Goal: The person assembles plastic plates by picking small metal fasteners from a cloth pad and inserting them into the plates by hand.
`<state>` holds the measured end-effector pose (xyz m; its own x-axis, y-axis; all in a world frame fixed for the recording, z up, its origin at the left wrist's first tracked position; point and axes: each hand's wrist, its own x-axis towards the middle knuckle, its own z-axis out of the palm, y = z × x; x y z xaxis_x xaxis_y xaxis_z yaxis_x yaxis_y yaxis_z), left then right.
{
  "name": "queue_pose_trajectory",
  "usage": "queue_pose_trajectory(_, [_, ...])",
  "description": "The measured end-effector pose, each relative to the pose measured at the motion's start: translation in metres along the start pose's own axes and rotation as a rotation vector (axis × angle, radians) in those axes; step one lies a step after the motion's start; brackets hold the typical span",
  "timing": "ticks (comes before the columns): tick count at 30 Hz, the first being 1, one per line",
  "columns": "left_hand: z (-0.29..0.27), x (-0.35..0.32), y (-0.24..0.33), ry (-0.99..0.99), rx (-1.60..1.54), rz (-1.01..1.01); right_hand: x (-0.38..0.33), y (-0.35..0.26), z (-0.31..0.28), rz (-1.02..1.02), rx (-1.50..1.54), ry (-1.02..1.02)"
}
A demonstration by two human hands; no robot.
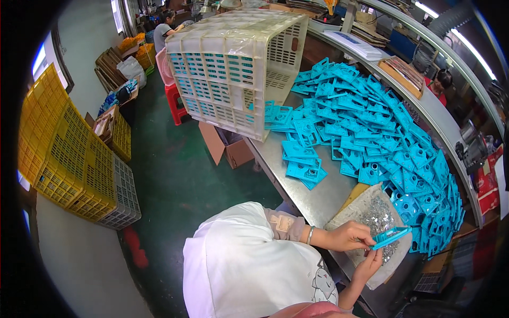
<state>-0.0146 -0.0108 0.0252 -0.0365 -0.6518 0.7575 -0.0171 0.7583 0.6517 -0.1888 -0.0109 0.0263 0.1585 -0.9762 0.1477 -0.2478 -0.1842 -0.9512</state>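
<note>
A turquoise plastic part (392, 237), flat and frame-like, is held tilted above a pale sheet or tray (347, 213). My left hand (351, 236), with a bracelet at the wrist, is closed with its fingertips on the part's near end. Just below it, my right hand (367, 266) pinches the same end from underneath. Many small shiny metal pieces (377, 213) lie scattered on the pale sheet beneath. Whether either hand also holds one of these pieces is too small to make out.
A large heap of turquoise parts (366, 127) covers the metal table (310, 204). A whitish plastic crate (222, 69) lies on its side at the table's far left. Yellow crates (69, 153) stand along the wall. A shelf (445, 122) runs behind the heap.
</note>
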Motion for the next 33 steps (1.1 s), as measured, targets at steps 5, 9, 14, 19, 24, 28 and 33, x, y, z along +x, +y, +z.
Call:
queue_pose_trajectory(5, [0.006, -0.001, 0.0, 0.073, -0.25, -0.317, 0.002, -0.01, 0.003, -0.565, -0.509, 0.095])
queue_pose_trajectory(9, [0.006, -0.002, 0.001, 0.061, -0.258, -0.386, 0.009, -0.002, 0.002, -0.782, -0.774, 0.149])
queue_pose_trajectory(14, [-0.001, -0.003, 0.0, -0.025, -0.054, -0.106, 0.0, 0.016, -0.002, -0.063, 0.077, -0.028])
queue_pose_trajectory(19, [0.002, -0.003, 0.0, 0.035, -0.101, -0.134, -0.003, 0.003, 0.001, -0.215, -0.165, 0.039])
queue_pose_trajectory(24, [0.008, -0.004, 0.002, 0.059, -0.229, -0.308, 0.002, -0.004, 0.0, -0.768, -0.744, 0.171])
queue_pose_trajectory(28, [0.01, -0.008, -0.004, 0.03, -0.146, -0.222, -0.001, 0.0, -0.002, -0.679, -0.689, 0.107])
queue_pose_trajectory(33, [0.001, -0.004, 0.001, -0.01, -0.055, -0.214, -0.006, 0.008, 0.004, -0.247, -0.158, 0.073])
